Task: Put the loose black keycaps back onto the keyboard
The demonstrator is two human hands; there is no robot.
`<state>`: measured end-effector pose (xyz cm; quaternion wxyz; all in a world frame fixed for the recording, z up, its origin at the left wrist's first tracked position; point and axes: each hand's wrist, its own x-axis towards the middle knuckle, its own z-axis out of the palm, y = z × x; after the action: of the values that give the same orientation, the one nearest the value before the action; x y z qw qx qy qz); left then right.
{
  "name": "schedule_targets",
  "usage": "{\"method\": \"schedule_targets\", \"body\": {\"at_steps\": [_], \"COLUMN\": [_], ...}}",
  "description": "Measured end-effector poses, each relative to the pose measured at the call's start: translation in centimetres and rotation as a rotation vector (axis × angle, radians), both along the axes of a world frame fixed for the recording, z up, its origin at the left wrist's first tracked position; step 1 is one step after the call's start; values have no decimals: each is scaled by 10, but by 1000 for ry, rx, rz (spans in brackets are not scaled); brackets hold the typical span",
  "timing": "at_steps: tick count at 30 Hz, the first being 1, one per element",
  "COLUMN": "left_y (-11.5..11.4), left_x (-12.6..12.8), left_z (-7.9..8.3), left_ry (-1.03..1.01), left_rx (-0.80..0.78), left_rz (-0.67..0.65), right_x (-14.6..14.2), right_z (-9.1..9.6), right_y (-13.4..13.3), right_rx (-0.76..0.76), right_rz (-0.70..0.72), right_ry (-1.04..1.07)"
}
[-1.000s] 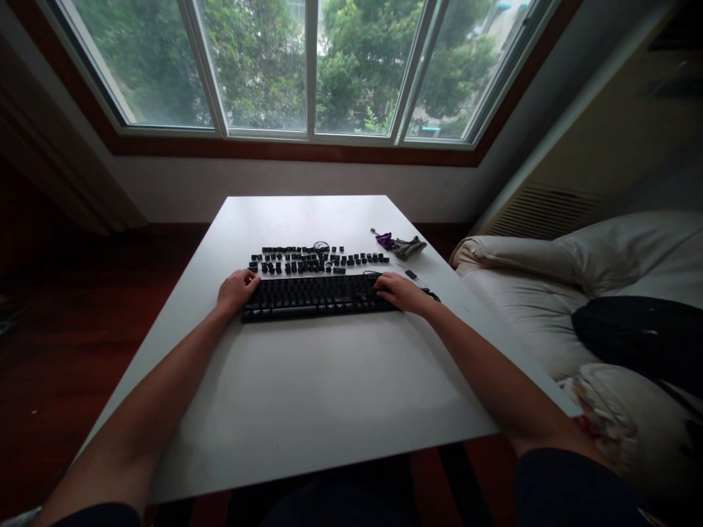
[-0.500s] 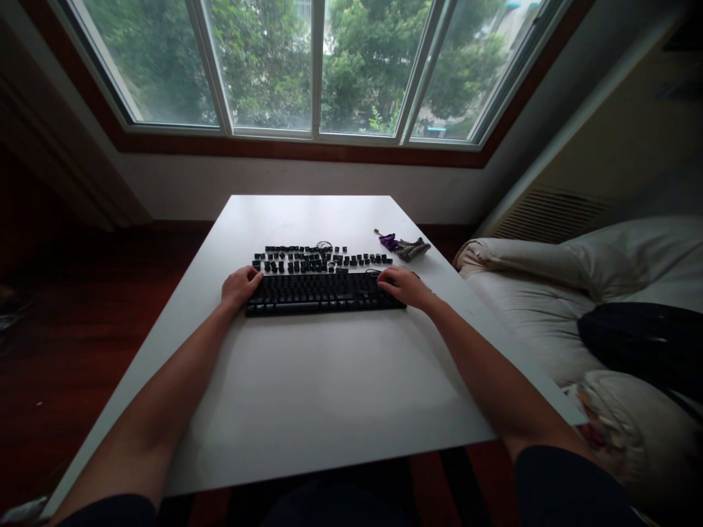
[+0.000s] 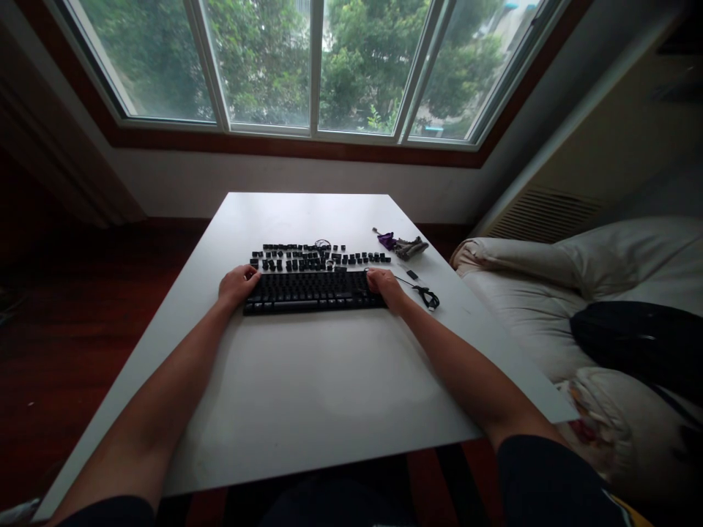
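Note:
A black keyboard (image 3: 310, 291) lies across the middle of the white table (image 3: 307, 395). My left hand (image 3: 236, 284) grips its left end, fingers curled over the edge. My right hand (image 3: 384, 287) holds the right end the same way. Behind the keyboard, several loose black keycaps (image 3: 318, 258) lie in rows, with a small wire keycap puller (image 3: 321, 244) among them. A black cable (image 3: 425, 294) with a plug lies just right of my right hand.
A purple and grey cloth bundle (image 3: 403, 246) sits at the table's far right. A bed with a white pillow (image 3: 604, 256) and a dark item (image 3: 637, 337) lies to the right. Windows (image 3: 313, 66) span the wall behind. Dark wooden floor (image 3: 66, 329) lies left.
My right hand has shifted left along the keyboard's right end, uncovering the cable and plug beside it. The left hand has stayed on the left end.

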<state>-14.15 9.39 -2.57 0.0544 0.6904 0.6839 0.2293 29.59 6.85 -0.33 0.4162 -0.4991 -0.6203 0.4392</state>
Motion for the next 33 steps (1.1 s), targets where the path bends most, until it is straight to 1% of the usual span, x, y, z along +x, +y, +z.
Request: {"method": "schedule_targets", "body": {"at_steps": [2,5,9,13,16,19,22,25,29,33], "left_y": [0,0,-3,-5,-6,-5,-3,-2,-2,-1], "left_x": [-1,-3,-5,-6,-8,-12,-15,-17,-20,-21], "left_z": [0,1,2,4,3,2,2,2,2,0], "left_ry": [-14,-37,-39,-55,-90,-99,-83,-76,-82,-74], "left_rx": [-1,-8,-3,2,16,35,40,31,38,35], "left_rz": [3,-10,-36,-29,-18,-45,-76,-70,-69,-69], "right_x": [-1,-3,-12,-30,-44,-55,-61,-63,-64,-65], "right_z": [-2,4,15,22,23,23,26,29,28,24], "right_y": [1,7,27,54,71,86,102,114,121,120], "right_rx": [36,145,309,336,398,430,416,404,391,384], "right_rz": [2,3,16,111,214,301,390,444,455,398], "right_ry": [-70,-250,-527,-754,-897,-984,-1040,-1100,-1154,-1176]}}
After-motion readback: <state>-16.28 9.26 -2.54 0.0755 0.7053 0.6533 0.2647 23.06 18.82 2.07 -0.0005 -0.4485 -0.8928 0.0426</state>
